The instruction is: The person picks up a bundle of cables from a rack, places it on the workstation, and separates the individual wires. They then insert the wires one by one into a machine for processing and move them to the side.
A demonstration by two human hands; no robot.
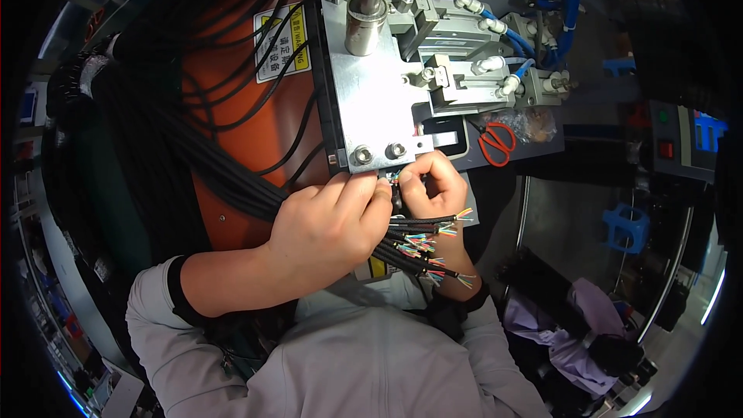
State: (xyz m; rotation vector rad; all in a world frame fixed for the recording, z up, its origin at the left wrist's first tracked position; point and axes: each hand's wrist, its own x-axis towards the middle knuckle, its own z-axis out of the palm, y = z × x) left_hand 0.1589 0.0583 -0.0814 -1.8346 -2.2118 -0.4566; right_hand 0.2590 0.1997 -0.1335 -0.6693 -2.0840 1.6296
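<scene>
My left hand (329,220) is closed under the front edge of a metal press fixture (375,101), its thumb and fingers pressed together. What it grips is hidden behind the fingers. Facing it, my right hand (438,186) pinches thin coloured wires (393,179) between thumb and forefinger, right below the fixture. Beneath both hands fans out a bundle of black cables (402,248), whose cut ends show several bare coloured wires. These loose ends point to the right, across my right wrist.
Long black cables (224,174) run over the orange machine surface (244,120) on the left. Red-handled scissors (496,144) lie right of the fixture, beside a clear plastic bag (534,124). Pneumatic cylinders with blue hoses (571,0) stand behind. A blue stool (626,229) is on the floor.
</scene>
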